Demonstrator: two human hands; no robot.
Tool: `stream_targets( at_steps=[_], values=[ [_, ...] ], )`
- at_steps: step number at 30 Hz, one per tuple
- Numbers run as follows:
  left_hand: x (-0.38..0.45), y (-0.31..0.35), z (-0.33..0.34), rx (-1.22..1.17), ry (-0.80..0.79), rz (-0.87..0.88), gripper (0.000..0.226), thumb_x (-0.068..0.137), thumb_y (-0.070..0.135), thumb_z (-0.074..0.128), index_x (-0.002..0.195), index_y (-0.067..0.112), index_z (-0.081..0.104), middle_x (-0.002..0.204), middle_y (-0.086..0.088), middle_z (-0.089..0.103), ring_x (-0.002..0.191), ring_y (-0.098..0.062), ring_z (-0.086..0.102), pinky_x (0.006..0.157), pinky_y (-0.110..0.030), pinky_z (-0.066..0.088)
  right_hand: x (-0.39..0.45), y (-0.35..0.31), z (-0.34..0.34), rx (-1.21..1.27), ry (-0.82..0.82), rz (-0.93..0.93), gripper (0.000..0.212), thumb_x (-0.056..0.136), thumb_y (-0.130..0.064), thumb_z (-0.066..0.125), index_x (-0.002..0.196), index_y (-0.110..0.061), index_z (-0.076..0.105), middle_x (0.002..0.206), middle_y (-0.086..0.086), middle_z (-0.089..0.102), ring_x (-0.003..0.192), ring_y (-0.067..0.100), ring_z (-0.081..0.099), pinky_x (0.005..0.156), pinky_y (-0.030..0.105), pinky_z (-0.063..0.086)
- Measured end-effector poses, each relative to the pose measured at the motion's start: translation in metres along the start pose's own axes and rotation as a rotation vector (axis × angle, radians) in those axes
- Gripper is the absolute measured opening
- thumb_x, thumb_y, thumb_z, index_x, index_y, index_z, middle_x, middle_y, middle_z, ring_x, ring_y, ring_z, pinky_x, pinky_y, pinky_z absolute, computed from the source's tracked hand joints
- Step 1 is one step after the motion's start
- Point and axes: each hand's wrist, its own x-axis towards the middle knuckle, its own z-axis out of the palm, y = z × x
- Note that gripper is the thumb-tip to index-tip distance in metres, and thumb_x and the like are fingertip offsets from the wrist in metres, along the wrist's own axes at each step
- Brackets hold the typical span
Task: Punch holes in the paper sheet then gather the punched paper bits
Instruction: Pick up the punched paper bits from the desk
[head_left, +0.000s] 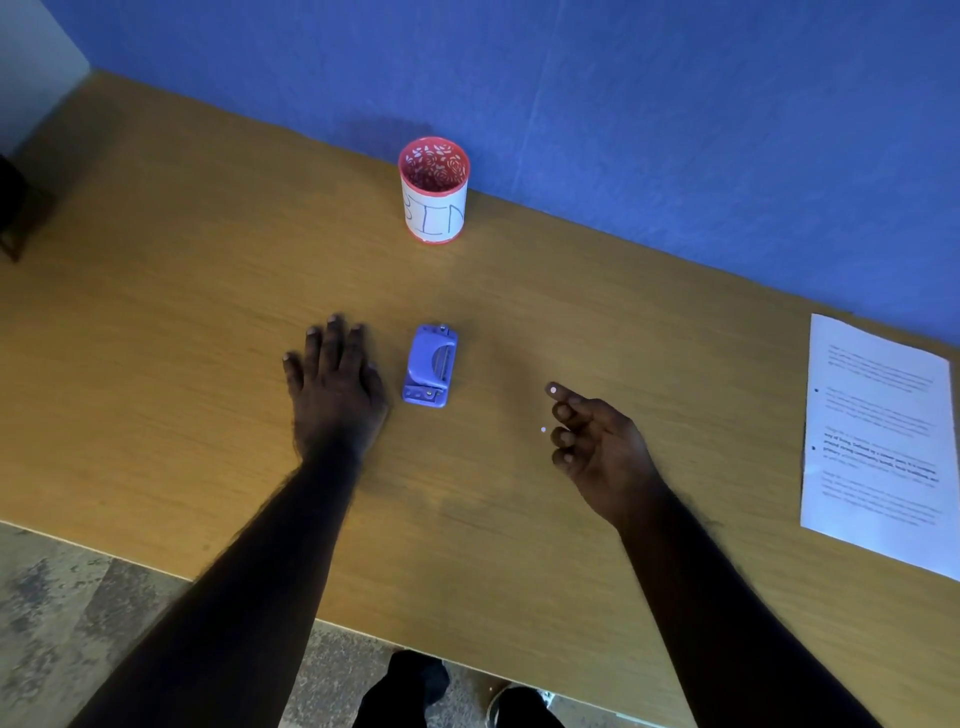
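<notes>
A small blue hole punch (430, 365) lies on the wooden table (182, 312) in the middle. My left hand (335, 384) rests flat on the table just left of it, fingers spread. My right hand (597, 447) hovers to the right of the punch, fingers loosely curled. One white paper bit (553, 389) sticks to the tip of its index finger. A second white paper bit (543, 429) lies on the table beside the fingers. The printed paper sheet (878, 447) lies at the far right, with two punched holes near its left edge.
A red cup with a white label reading BIN (434, 189) stands at the back of the table against the blue wall (675, 104). The table's front edge runs across the bottom, with floor and my feet below.
</notes>
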Motion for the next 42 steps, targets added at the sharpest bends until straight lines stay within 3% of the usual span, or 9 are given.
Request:
stream_targets(
  at_steps=[4,8,16,20,24,29,33,39,42],
  values=[
    [-0.002,0.001,-0.001,-0.015,0.012,0.008,0.054,0.096,0.027,0.042,0.149,0.015,0.041,0.162,-0.009,0.03,0.15,-0.033,0.023,0.121,-0.058,0.011,0.007,-0.025,0.025,0.117,-0.213,0.024,0.023,0.088,-0.019,0.05,0.096,-0.021,0.071,0.073,-0.009,0.049,0.054,0.006,0.044,0.047,0.02,0.032],
    [-0.002,0.004,-0.001,-0.019,0.023,0.002,0.057,0.092,0.029,0.039,0.147,0.015,0.045,0.161,-0.009,0.032,0.149,-0.033,0.028,0.12,-0.058,0.015,0.026,-0.065,0.068,0.053,-0.256,-0.032,0.02,0.092,-0.022,0.053,0.092,-0.022,0.072,0.072,-0.009,0.049,0.052,0.004,0.042,0.045,0.018,0.03],
    [0.001,0.006,-0.001,-0.035,0.066,0.011,0.057,0.091,0.027,0.04,0.145,0.013,0.048,0.158,-0.01,0.037,0.147,-0.035,0.033,0.117,-0.061,0.021,0.116,-0.138,0.187,-0.559,0.173,-0.423,0.015,0.084,-0.018,0.069,0.086,-0.004,0.074,0.062,0.003,0.058,0.046,0.009,0.049,0.047,0.024,0.033],
    [0.004,0.005,0.002,-0.033,0.094,0.02,0.055,0.092,0.025,0.042,0.145,0.014,0.049,0.158,-0.011,0.038,0.145,-0.036,0.035,0.116,-0.061,0.023,0.142,-0.148,0.209,-1.052,0.3,-0.607,0.028,0.084,-0.026,0.067,0.104,-0.01,0.077,0.098,0.009,0.076,0.09,0.021,0.07,0.073,0.028,0.054],
    [0.006,0.003,0.003,-0.018,0.088,0.024,0.055,0.092,0.028,0.04,0.145,0.015,0.048,0.158,-0.011,0.037,0.146,-0.035,0.034,0.116,-0.061,0.023,0.148,-0.148,0.214,-1.257,0.363,-0.694,0.03,0.086,-0.033,0.064,0.105,-0.013,0.075,0.103,0.006,0.076,0.093,0.023,0.069,0.079,0.039,0.059],
    [0.007,0.0,0.004,-0.011,0.083,0.022,0.055,0.093,0.027,0.041,0.146,0.016,0.046,0.159,-0.011,0.036,0.146,-0.035,0.033,0.117,-0.061,0.022,0.151,-0.155,0.211,-1.327,0.239,-0.697,0.03,0.093,-0.021,0.057,0.119,-0.016,0.071,0.122,0.007,0.071,0.11,0.023,0.066,0.091,0.039,0.056],
    [0.009,0.0,0.004,-0.01,0.08,0.017,0.055,0.093,0.029,0.039,0.147,0.017,0.045,0.159,-0.01,0.036,0.147,-0.034,0.033,0.117,-0.061,0.022,0.138,-0.157,0.188,-1.232,0.21,-0.817,0.027,0.092,-0.021,0.058,0.111,-0.013,0.075,0.114,0.003,0.075,0.105,0.017,0.068,0.083,0.023,0.047],
    [0.014,0.0,0.001,-0.001,0.064,0.013,0.056,0.094,0.029,0.038,0.148,0.017,0.043,0.16,-0.009,0.034,0.148,-0.033,0.03,0.118,-0.06,0.019,0.073,-0.101,0.09,-1.249,0.303,-0.835,0.027,0.09,-0.018,0.058,0.111,-0.019,0.075,0.114,-0.002,0.075,0.105,0.012,0.067,0.089,0.016,0.044],
    [0.014,-0.001,0.001,0.008,0.044,0.005,0.057,0.094,0.03,0.037,0.15,0.018,0.04,0.161,-0.008,0.031,0.149,-0.033,0.027,0.119,-0.06,0.015,0.032,-0.05,0.033,-1.364,0.267,-0.73,0.033,0.088,-0.003,0.057,0.116,-0.014,0.072,0.117,0.006,0.071,0.107,0.022,0.066,0.096,0.026,0.047]
  ],
)
